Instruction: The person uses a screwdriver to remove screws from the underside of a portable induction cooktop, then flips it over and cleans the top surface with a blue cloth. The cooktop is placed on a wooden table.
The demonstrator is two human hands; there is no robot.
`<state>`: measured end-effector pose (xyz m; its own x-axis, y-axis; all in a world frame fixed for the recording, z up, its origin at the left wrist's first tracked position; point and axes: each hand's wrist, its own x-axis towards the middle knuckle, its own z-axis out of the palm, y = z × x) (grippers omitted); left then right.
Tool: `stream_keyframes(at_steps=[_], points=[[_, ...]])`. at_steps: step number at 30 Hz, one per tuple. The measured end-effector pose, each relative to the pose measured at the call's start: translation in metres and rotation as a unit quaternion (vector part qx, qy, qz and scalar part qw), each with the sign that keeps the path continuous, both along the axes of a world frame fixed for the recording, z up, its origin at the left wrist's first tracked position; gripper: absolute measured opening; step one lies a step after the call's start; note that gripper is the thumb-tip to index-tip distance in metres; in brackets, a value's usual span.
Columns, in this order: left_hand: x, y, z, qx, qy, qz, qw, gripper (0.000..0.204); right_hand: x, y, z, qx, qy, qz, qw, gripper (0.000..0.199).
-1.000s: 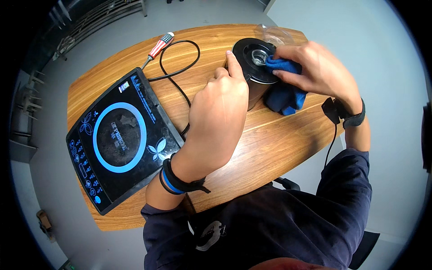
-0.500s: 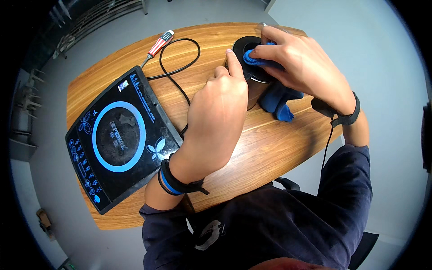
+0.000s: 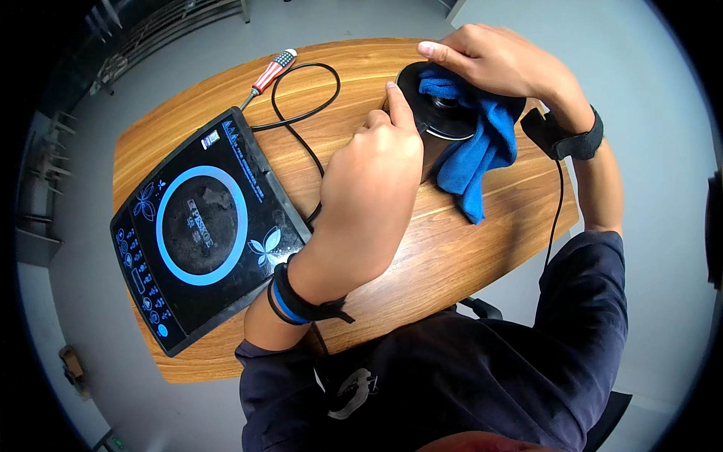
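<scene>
A round black pot (image 3: 422,105) stands at the far right of the wooden table (image 3: 482,248). My left hand (image 3: 376,181) grips the pot's near side, thumb up against its rim. My right hand (image 3: 493,60) presses a blue cloth (image 3: 474,151) onto the pot's top and far rim; the cloth hangs down over the right side onto the table. Most of the pot's body is hidden behind my left hand.
A black induction cooktop (image 3: 199,226) with a blue ring lies at the table's left. Its black cord (image 3: 301,113) loops across the middle. A screwdriver (image 3: 269,74) with a striped handle rests at the far edge. Grey floor surrounds the table.
My right hand has carried the blue cloth from the pot's right side up over its top and far rim. My left hand has stayed on the pot.
</scene>
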<state>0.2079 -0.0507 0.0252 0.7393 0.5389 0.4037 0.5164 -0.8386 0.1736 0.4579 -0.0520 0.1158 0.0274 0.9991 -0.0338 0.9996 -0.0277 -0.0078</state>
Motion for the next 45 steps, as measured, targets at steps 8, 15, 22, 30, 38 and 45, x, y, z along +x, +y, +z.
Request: stream_keyframes(at_steps=[8,15,22,30,38,45], points=[[0.004,-0.001,-0.006,0.029,0.016,0.035,0.999,0.06,-0.001,-0.017,0.012,-0.046,0.052,0.003,0.998,0.066],[0.003,-0.001,-0.005,0.037,0.028,0.037,0.998,0.061,0.002,-0.051,0.018,-0.032,0.022,0.069,0.997,0.047],[-0.002,0.004,0.006,-0.076,0.026,-0.015,0.997,0.059,-0.007,-0.07,0.007,-0.003,0.081,0.171,0.982,0.037],[-0.001,0.003,0.0,-0.005,0.006,-0.004,1.0,0.066,-0.027,-0.061,0.002,-0.035,0.113,0.096,0.988,0.049],[-0.005,0.007,-0.002,-0.005,-0.006,-0.027,1.0,0.071,-0.02,-0.077,0.019,-0.061,-0.008,0.056,0.997,0.045],[-0.005,0.004,0.002,0.011,0.021,-0.014,1.0,0.07,-0.011,-0.056,0.025,-0.16,0.119,0.118,0.973,0.056]])
